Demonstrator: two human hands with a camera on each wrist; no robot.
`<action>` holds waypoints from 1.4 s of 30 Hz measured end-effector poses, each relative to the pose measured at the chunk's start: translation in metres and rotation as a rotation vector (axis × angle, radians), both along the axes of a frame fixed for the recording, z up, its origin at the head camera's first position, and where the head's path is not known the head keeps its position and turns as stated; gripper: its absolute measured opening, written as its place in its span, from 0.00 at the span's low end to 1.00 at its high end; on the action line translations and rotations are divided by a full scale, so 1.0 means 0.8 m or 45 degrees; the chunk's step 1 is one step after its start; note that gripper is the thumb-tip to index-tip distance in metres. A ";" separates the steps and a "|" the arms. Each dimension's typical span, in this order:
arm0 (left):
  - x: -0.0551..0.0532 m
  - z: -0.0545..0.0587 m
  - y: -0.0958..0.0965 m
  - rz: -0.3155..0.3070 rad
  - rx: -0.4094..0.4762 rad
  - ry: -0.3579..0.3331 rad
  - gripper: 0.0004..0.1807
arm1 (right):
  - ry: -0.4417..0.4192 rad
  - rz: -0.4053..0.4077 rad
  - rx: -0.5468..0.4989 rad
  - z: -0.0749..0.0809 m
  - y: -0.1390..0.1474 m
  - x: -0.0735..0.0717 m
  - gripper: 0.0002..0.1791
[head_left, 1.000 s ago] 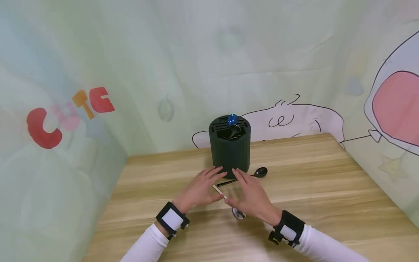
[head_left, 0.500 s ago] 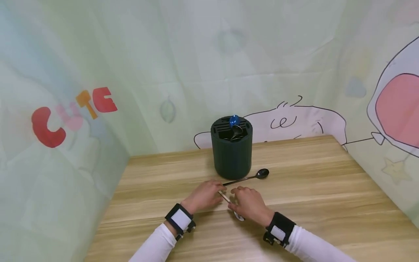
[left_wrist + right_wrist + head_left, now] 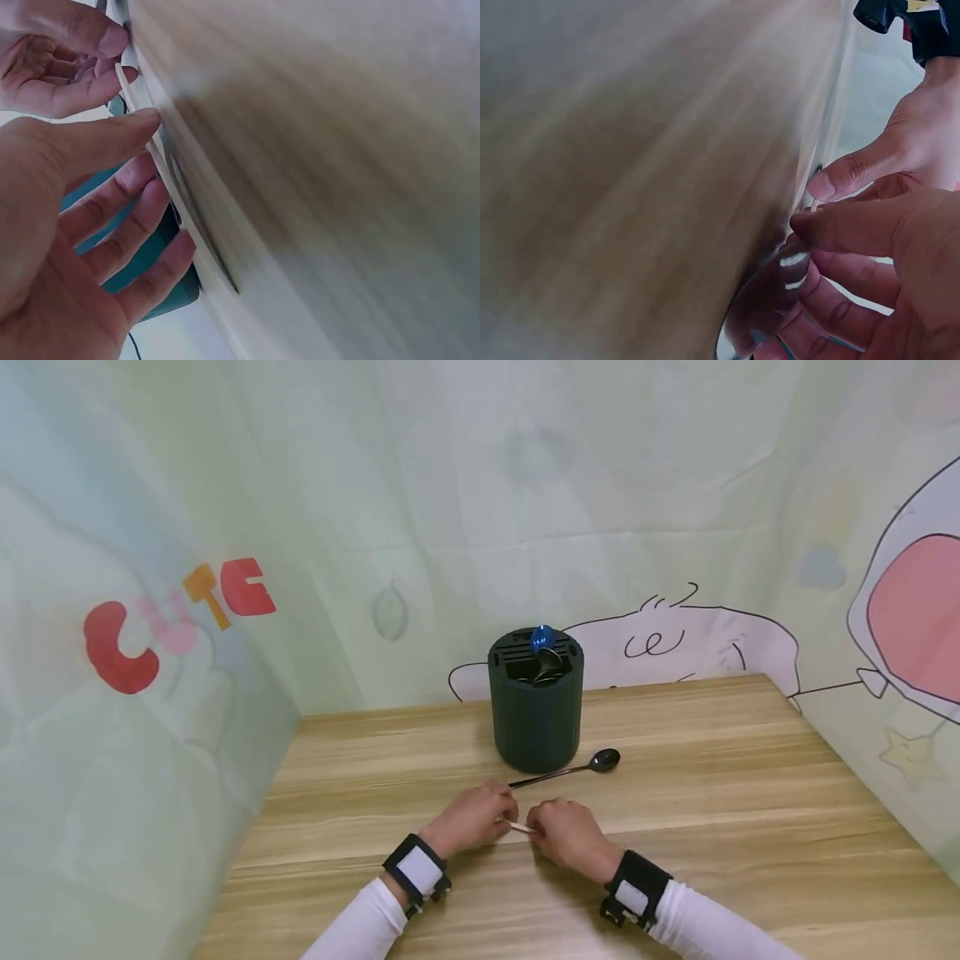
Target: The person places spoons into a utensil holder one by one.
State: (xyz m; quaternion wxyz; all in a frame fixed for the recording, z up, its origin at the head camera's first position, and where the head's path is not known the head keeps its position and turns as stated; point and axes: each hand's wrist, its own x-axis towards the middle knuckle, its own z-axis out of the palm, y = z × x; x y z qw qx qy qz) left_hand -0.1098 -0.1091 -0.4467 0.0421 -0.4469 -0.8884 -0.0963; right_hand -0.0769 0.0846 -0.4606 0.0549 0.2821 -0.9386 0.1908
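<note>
My left hand [image 3: 474, 817] and right hand [image 3: 572, 837] hold one spoon between them, low over the wooden table. Its thin, pale-looking handle [image 3: 519, 827] spans the gap between the fingers in the head view. In the left wrist view, my left thumb presses the handle [image 3: 154, 154] against the fingers. My right thumb and fingers pinch the spoon beside its shiny bowl [image 3: 769, 304], as the right wrist view shows; the bowl is hidden in the head view. Just beyond the hands lies a long black spoon [image 3: 603, 760], its handle end by my left fingers.
Behind the black spoon stands a dark green ribbed utensil holder [image 3: 536, 727] with a slotted top. A blue spoon [image 3: 542, 638] and a black one [image 3: 549, 660] stick up from it. A printed cloth [image 3: 420, 552] borders the wooden table [image 3: 712, 827] at the back and sides.
Both hands have drawn back from the holder, and their spread fingers have curled in. The held spoon's handle has turned from slanted to nearly level, and its bowl has gone behind my right hand.
</note>
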 end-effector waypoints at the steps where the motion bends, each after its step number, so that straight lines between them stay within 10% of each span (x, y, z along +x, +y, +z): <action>1: 0.001 -0.001 0.000 0.000 -0.002 -0.009 0.04 | -0.005 0.002 0.001 -0.001 0.000 0.001 0.06; 13: 0.009 0.001 0.003 -0.066 0.028 -0.011 0.05 | 0.004 0.057 -0.025 0.010 0.013 -0.003 0.09; 21: 0.009 0.007 0.004 0.034 0.223 -0.062 0.04 | 0.276 0.043 -0.071 0.039 0.020 -0.010 0.07; 31: 0.018 0.026 0.014 0.137 0.653 -0.438 0.03 | 0.166 -0.046 -0.861 0.120 0.049 -0.006 0.20; 38: 0.030 0.042 0.023 0.108 0.940 -0.764 0.09 | -0.097 0.014 -1.570 0.133 0.063 -0.004 0.18; 42: 0.036 0.047 0.027 0.013 1.076 -0.960 0.09 | -0.353 0.045 -1.657 0.126 0.062 -0.001 0.17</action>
